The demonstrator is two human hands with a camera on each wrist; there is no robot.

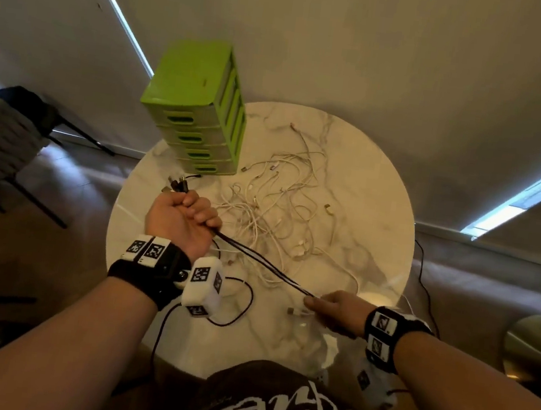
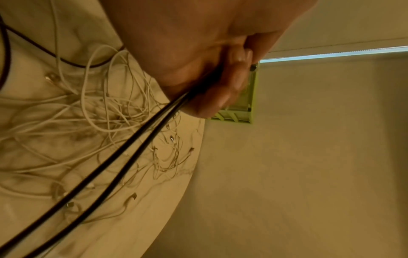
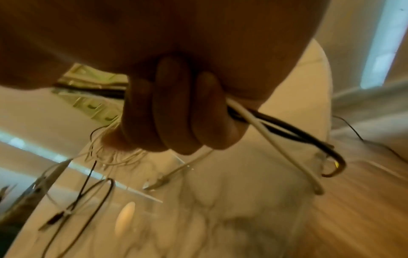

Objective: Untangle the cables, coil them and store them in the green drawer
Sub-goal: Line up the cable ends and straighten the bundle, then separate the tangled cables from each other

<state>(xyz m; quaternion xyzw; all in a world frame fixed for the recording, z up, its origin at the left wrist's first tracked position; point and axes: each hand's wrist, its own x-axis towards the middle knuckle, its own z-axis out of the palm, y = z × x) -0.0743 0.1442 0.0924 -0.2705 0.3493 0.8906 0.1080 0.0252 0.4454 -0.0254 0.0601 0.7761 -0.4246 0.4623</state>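
Several black cables (image 1: 262, 261) stretch taut between my two hands above a round marble table (image 1: 382, 198). My left hand (image 1: 186, 215) grips them in a fist, and their plugs (image 1: 179, 186) stick out past the thumb. Near the front edge, my right hand (image 1: 324, 308) grips the other end together with a white cable (image 3: 287, 157); the black loop (image 3: 309, 136) hangs out past the curled fingers (image 3: 176, 113). A tangle of white cables (image 1: 279, 206) lies on the table's middle. The green drawer unit (image 1: 202, 111) stands at the back left, all its drawers closed.
A grey chair (image 1: 1, 137) stands on the floor to the left. A gold round object (image 1: 538, 346) sits low at the right. A thin black lead (image 1: 236, 306) from the wrist camera loops over the table's front. Loose white plugs (image 2: 132, 197) lie near the rim.
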